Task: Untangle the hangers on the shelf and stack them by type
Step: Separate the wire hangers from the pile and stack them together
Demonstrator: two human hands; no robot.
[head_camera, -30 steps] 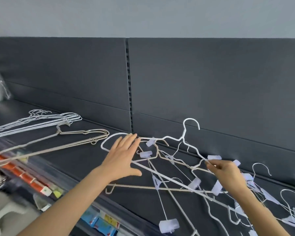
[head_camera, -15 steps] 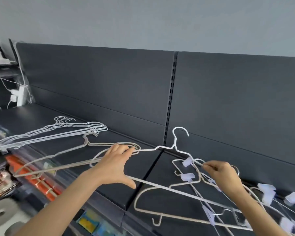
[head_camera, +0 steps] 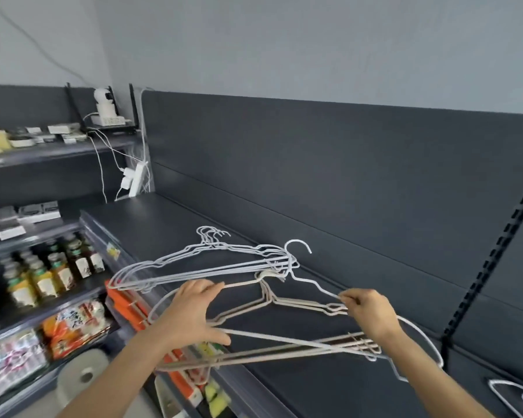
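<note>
The left hand [head_camera: 194,312] is gripping one shoulder of a white wire hanger [head_camera: 314,284] and the right hand [head_camera: 372,312] is pinching the opposite shoulder, holding it just above the beige hanger stack [head_camera: 302,303] lying on the dark shelf [head_camera: 314,387], with the white hanger stack [head_camera: 200,268] lying just behind.

Soft, even light falls from above, and the wall [head_camera: 314,40] at 12 o'clock is a flat, uniform grey. The dark shelf [head_camera: 284,387] has a dull sheen, and shadows on it hardly show. The left hand [head_camera: 194,312] and right hand [head_camera: 372,312] are fairly sharp, the hanger [head_camera: 314,284] between them slightly soft. Bottles [head_camera: 43,276] and packets [head_camera: 73,327] at 8 to 9 o'clock smear with motion blur. Wide-angle distortion tilts the slotted post [head_camera: 495,254] at 3 o'clock.
</note>
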